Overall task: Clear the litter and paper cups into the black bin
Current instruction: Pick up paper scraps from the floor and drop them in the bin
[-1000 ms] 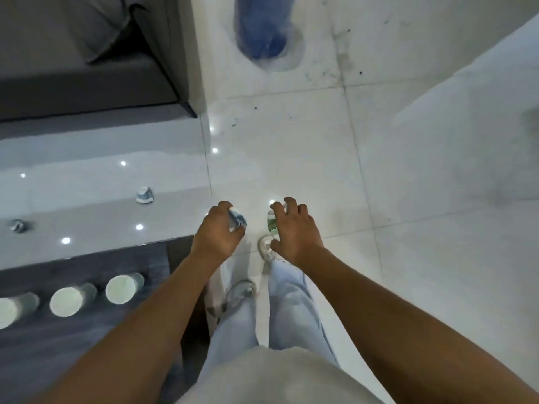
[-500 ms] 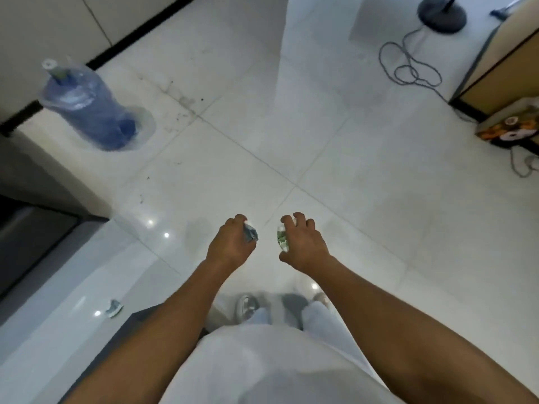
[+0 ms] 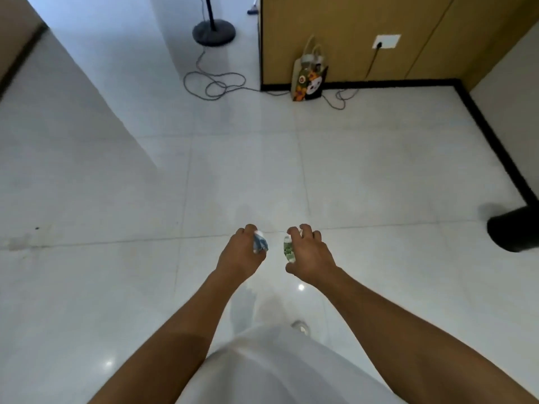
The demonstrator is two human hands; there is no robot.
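White glossy floor tiles (image 3: 233, 176), nothing littered on them in view. Left hand (image 3: 239, 255): grip closed around a crumpled blue-white wrapper (image 3: 259, 243). Right hand (image 3: 310, 253): fingers curled onto a crumpled green-white wrapper (image 3: 288, 247), thumb side looser. Both hands held out in front, side by side, apart, well above the floor.

Black bin (image 3: 514, 233): far right edge of view, only partly visible, well apart from both hands.

Step in hand, as judged: carry both scraps to the bin.
- Turn right so the bin mouth is fully in sight.
- Keep both grips firm; light scraps may slip out.
- Bring the hands over the opening before letting go.
- Avoid the loose cable (image 3: 215, 86) far ahead.
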